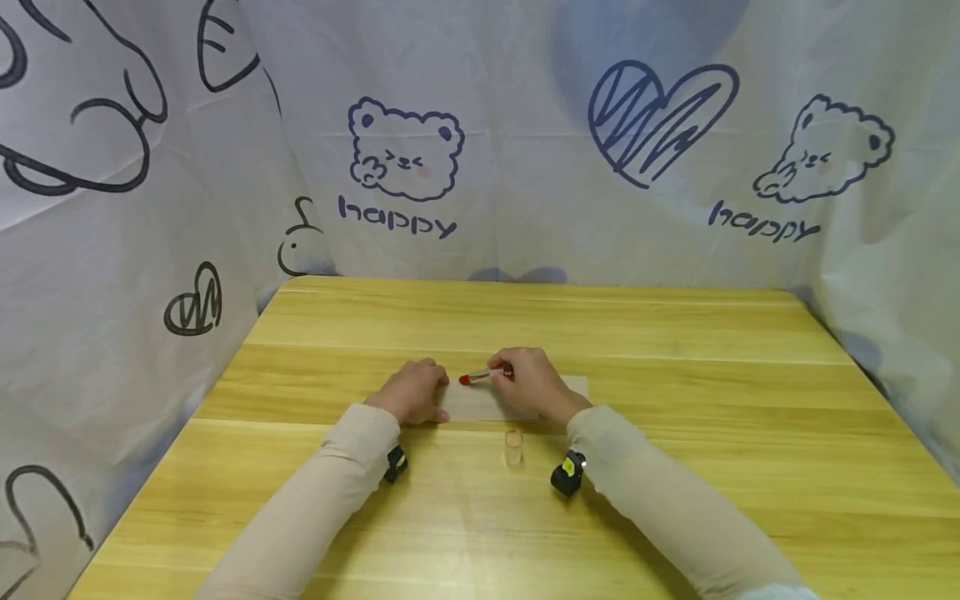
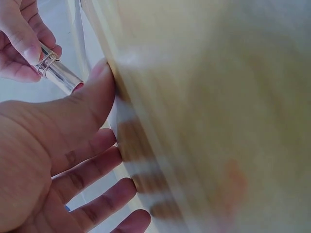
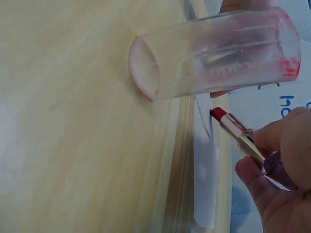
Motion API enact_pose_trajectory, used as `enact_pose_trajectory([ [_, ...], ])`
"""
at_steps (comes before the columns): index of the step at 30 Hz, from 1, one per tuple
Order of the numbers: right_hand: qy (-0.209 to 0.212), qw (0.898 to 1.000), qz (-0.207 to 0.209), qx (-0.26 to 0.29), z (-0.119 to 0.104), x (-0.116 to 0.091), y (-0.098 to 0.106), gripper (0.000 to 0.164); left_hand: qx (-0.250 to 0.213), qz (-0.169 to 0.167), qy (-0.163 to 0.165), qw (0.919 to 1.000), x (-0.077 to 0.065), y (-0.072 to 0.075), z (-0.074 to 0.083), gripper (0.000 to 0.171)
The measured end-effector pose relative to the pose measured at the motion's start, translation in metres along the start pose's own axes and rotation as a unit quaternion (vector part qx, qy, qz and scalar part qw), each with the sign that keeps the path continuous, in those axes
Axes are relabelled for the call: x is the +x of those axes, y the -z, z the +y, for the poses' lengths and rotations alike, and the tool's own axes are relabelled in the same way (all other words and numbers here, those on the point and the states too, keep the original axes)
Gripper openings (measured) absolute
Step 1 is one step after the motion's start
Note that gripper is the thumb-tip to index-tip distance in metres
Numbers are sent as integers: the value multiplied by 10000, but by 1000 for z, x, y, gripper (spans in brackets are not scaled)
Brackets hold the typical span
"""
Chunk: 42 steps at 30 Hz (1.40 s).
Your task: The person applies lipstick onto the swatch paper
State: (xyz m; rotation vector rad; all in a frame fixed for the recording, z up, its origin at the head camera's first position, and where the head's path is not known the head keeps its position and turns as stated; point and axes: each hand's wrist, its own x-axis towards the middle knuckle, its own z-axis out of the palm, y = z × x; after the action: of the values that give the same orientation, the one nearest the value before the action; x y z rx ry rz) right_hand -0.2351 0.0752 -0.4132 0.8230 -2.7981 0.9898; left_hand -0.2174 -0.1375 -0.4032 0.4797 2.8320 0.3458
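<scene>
Pinched in my right hand (image 1: 531, 382) is a lipstick (image 3: 239, 130) with a metallic gold tube and a red tip. Its red end points left, at or just over a strip of white paper (image 1: 472, 404) on the table; whether it touches cannot be made out. At the paper's left end my left hand (image 1: 411, 392) rests with its fingertips pressed down, thumb apart from the fingers, as the left wrist view also shows. A clear lipstick cap (image 1: 513, 448) with red smears inside stands on the table just in front of the paper, between the wrists.
The wooden table (image 1: 480, 533) has light grain. White cloth (image 1: 525, 192) with drawn bears, hearts and lettering hangs behind it and at both sides. A small black camera (image 1: 567, 475) is strapped under the right wrist, another (image 1: 396, 463) under the left.
</scene>
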Motion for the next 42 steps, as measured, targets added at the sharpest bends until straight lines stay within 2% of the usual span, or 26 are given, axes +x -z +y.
enact_pose_trajectory([
  [13,-56,9999,-158,9,0,-1,0,12,45,-13,-19,10000,1,1,0,56],
  [27,111,9993,-343,-28,-4,-4,5,12,152,20,-116,9998,0,2,0,54],
  [42,68,9987,-497,8,-6,-9,6,12,165,-29,-31,9999,0,2,1,55],
])
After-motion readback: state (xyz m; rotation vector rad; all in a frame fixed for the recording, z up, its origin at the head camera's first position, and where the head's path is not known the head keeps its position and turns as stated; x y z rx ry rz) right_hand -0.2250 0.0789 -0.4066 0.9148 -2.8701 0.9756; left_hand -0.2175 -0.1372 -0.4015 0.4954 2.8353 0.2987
